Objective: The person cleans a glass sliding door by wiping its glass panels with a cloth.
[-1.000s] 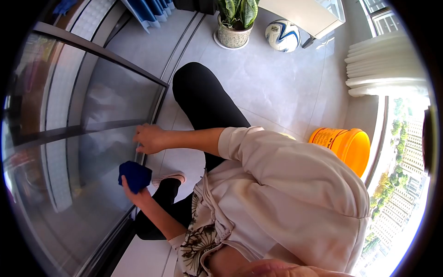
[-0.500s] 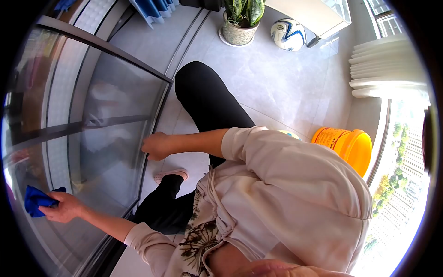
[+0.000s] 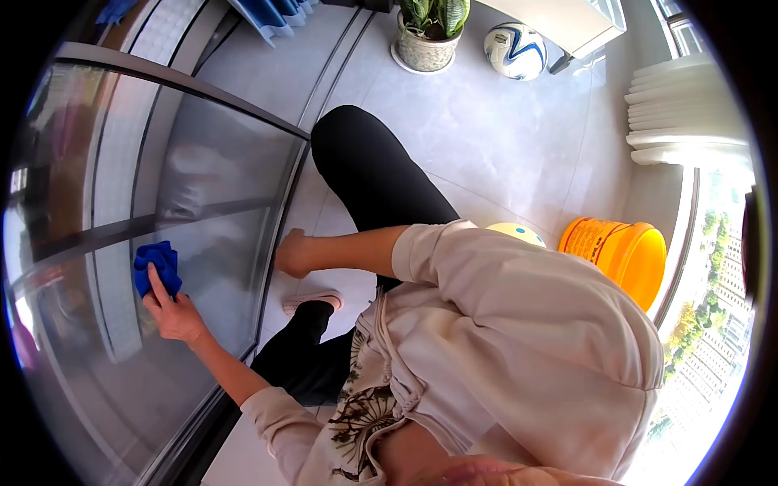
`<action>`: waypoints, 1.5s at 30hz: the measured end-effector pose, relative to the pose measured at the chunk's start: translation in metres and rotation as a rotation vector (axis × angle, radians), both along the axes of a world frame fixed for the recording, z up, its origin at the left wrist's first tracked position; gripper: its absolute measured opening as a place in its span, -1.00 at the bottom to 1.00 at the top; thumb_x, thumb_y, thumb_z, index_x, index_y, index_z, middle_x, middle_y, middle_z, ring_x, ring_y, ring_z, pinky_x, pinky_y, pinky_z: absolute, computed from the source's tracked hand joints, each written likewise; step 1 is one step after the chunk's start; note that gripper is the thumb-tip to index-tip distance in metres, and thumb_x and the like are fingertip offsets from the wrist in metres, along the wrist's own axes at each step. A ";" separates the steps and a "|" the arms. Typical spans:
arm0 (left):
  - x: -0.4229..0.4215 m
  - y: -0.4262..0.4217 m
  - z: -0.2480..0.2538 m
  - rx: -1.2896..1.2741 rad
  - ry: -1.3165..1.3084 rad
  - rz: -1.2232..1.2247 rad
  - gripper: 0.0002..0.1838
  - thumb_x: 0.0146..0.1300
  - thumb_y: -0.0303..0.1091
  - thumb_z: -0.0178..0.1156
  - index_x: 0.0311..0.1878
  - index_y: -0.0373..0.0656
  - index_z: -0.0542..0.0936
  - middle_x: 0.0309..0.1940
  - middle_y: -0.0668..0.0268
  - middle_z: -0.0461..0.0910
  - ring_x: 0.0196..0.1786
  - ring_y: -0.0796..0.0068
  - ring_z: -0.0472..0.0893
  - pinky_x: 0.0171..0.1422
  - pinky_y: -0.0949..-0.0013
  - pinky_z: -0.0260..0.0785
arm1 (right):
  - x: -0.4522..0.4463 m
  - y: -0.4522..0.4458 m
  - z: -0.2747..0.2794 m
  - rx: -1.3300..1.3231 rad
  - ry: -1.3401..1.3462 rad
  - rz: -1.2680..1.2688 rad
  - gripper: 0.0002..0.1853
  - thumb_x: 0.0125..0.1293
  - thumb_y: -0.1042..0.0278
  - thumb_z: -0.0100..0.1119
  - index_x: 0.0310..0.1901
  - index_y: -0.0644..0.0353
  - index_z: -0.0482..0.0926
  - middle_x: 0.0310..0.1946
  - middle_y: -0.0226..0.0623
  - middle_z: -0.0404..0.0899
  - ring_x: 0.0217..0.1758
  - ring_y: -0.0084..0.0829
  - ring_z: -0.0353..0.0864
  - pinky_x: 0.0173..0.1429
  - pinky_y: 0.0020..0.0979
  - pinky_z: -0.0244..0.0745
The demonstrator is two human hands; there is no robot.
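My left hand (image 3: 174,314) presses a crumpled blue cloth (image 3: 159,271) against the glass door (image 3: 207,316), with one finger stretched over the cloth. The cloth lies just below the dark crossbar that runs over the pane. My right hand (image 3: 290,253) is closed at the dark upright edge of the same door. Its fingertips are mostly hidden from this angle. Both forearms are bare below pushed-up beige sleeves.
Potted snake plant (image 3: 426,44), white-and-blue ball (image 3: 516,51) and a white cabinet (image 3: 567,24) stand at the far side. An orange bucket (image 3: 616,251) and a pale yellow round thing (image 3: 516,232) are beside me, near the window. A blue curtain (image 3: 274,18) hangs at top left.
My left hand has carried the blue cloth from the pane's lower left up and rightward, towards the crossbar. My right hand stays at the door edge; the whole view has shifted slightly.
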State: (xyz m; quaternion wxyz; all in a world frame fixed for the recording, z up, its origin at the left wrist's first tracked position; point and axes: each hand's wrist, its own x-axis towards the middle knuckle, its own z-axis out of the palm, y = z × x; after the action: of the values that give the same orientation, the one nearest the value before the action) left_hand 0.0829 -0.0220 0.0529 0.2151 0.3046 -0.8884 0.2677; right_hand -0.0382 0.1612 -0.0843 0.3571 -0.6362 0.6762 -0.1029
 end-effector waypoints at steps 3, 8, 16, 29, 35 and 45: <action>-0.007 -0.017 0.060 -0.174 0.172 0.004 -0.32 -0.05 -0.44 0.35 0.19 0.39 0.49 -0.28 0.44 0.48 -0.35 0.40 0.59 -0.44 0.31 0.44 | 0.008 -0.005 -0.013 0.046 0.121 0.084 -0.66 0.07 0.37 0.17 -0.05 0.10 0.64 -0.08 -0.20 0.59 -0.03 -0.07 0.59 -0.04 0.17 0.44; -0.023 -0.079 0.171 -0.560 0.559 -0.221 -0.63 0.00 -0.21 0.42 -0.11 -0.12 0.66 -0.44 0.27 0.60 -0.44 0.33 0.63 -0.42 0.37 0.47 | 0.004 -0.007 -0.006 0.055 0.070 0.113 -0.73 0.04 0.40 0.15 -0.18 0.20 0.67 -0.16 -0.09 0.63 -0.05 -0.06 0.61 0.03 0.14 0.40; -0.101 0.021 0.069 -0.234 0.193 -0.069 -0.36 -0.03 -0.28 0.38 0.20 0.27 0.45 -0.34 0.38 0.45 -0.38 0.38 0.56 -0.41 0.30 0.43 | 0.004 -0.010 -0.007 0.125 0.057 0.160 -0.69 0.03 0.39 0.17 -0.13 0.19 0.65 -0.12 -0.08 0.62 -0.03 -0.04 0.59 0.09 0.16 0.35; -0.027 0.018 -0.072 0.197 -0.354 -0.180 -0.12 -0.15 -0.66 0.27 0.29 0.35 0.38 -0.32 0.41 0.36 -0.28 0.41 0.56 -0.32 0.32 0.49 | 0.019 -0.001 -0.014 0.158 0.173 0.207 -0.67 0.10 0.30 0.17 -0.07 0.16 0.64 -0.05 -0.12 0.60 0.02 -0.05 0.57 0.10 0.18 0.34; -0.011 -0.007 0.101 -0.155 0.179 -0.281 -0.30 -0.16 -0.67 0.30 0.09 0.28 0.61 -0.35 0.42 0.43 -0.35 0.36 0.50 -0.22 0.32 0.43 | 0.029 -0.003 -0.025 0.113 0.229 0.222 -0.67 0.11 0.30 0.16 -0.07 0.17 0.64 -0.06 -0.11 0.61 -0.01 -0.03 0.59 0.03 0.19 0.38; -0.046 -0.088 0.284 -0.924 0.539 -0.129 -0.36 -0.09 -0.42 0.26 0.21 0.01 0.51 -0.29 0.16 0.44 -0.27 0.15 0.54 -0.23 0.09 0.41 | 0.034 -0.012 -0.030 0.127 0.169 0.236 -0.65 0.08 0.30 0.19 -0.06 0.17 0.64 -0.06 -0.12 0.60 0.00 -0.02 0.58 0.02 0.23 0.37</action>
State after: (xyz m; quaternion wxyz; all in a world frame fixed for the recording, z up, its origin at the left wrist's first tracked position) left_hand 0.0367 -0.1099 0.3365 0.5630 0.1810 -0.6084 0.5293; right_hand -0.0045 0.1489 -0.1142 0.3482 -0.6936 0.6295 0.0365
